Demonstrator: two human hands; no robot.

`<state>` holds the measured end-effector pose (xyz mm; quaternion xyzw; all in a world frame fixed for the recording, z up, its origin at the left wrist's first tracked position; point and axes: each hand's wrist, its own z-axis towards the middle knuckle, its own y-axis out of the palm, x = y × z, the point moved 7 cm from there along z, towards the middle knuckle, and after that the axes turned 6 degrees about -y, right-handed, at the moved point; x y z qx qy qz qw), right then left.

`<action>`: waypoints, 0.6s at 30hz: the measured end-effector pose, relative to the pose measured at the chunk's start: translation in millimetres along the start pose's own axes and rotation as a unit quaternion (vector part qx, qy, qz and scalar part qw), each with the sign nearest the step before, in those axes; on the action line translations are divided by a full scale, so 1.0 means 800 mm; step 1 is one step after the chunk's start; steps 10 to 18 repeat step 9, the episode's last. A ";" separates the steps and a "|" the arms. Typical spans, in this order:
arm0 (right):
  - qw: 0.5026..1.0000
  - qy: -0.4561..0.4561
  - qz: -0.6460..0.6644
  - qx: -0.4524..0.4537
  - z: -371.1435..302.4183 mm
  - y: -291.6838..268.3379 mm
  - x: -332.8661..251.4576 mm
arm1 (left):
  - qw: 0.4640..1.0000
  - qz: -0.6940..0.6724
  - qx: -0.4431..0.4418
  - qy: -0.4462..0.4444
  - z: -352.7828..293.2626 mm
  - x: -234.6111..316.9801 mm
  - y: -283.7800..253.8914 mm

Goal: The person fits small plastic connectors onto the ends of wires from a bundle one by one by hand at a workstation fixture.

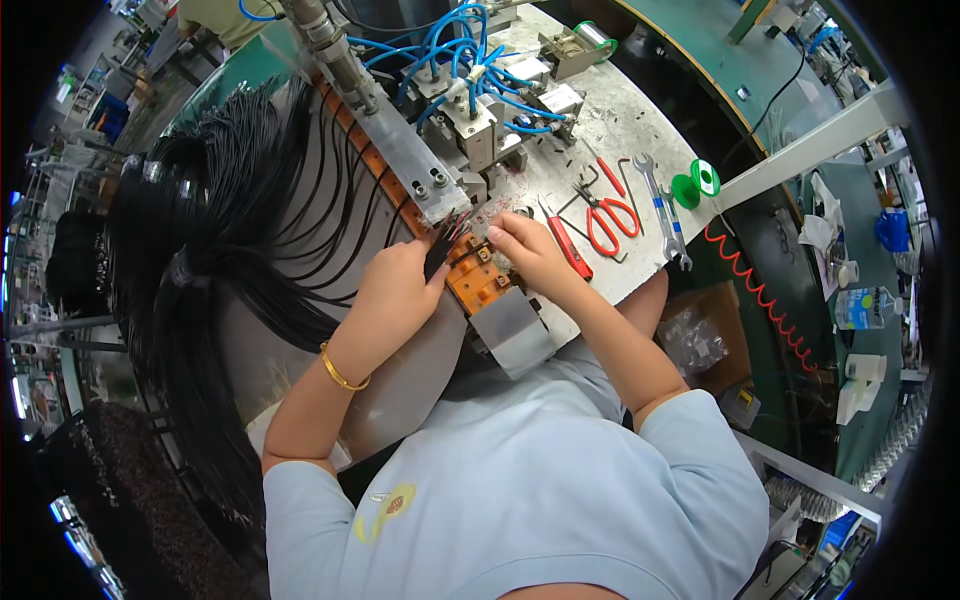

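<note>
My left hand (392, 285) is closed on a small bunch of black cables (437, 252), whose thin coloured wire ends fan out toward the machine. Close by on the right, my right hand (527, 252) pinches thumb and forefinger together at those ends; what lies between the fingertips is too small to make out. Both hands are over an orange rail (478, 276) with slots and holes, beside a metal machine block (437, 190). Several single black cables (335, 215) lie across to the rail's upper part from a big bundle (185, 268) at the left.
Blue air tubes (440, 50) run over the machine. To the right lie red-handled scissors (612, 225), a red cutter (570, 250), wrenches (660, 205) and a green spool (697, 183). A red coiled hose (760, 290) hangs beyond, near a cardboard box (715, 335). A metal plate (513, 330) caps the rail's near end.
</note>
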<state>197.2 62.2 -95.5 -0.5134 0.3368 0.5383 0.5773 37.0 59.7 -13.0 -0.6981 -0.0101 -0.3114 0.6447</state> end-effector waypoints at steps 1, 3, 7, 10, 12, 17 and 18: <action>0.997 0.040 0.071 0.001 -0.002 0.002 0.010 | 1.000 0.000 -0.001 -0.001 -0.001 0.001 -0.001; 0.999 0.025 0.021 0.012 -0.001 0.001 0.008 | 0.999 0.031 0.005 -0.003 -0.001 0.001 -0.006; 0.989 -0.046 -0.131 0.052 -0.003 -0.008 -0.023 | 0.975 -0.172 -0.116 -0.083 0.003 -0.010 -0.012; 0.963 -0.130 -0.224 0.079 -0.008 -0.012 -0.068 | 0.925 -0.275 -0.221 -0.142 0.000 -0.027 0.004; 0.963 -0.130 -0.224 0.079 -0.008 -0.012 -0.068 | 0.925 -0.275 -0.221 -0.142 0.000 -0.027 0.004; 0.963 -0.130 -0.224 0.079 -0.008 -0.012 -0.068 | 0.925 -0.275 -0.221 -0.142 0.000 -0.027 0.004; 0.963 -0.130 -0.224 0.079 -0.008 -0.012 -0.068 | 0.925 -0.275 -0.221 -0.142 0.000 -0.027 0.004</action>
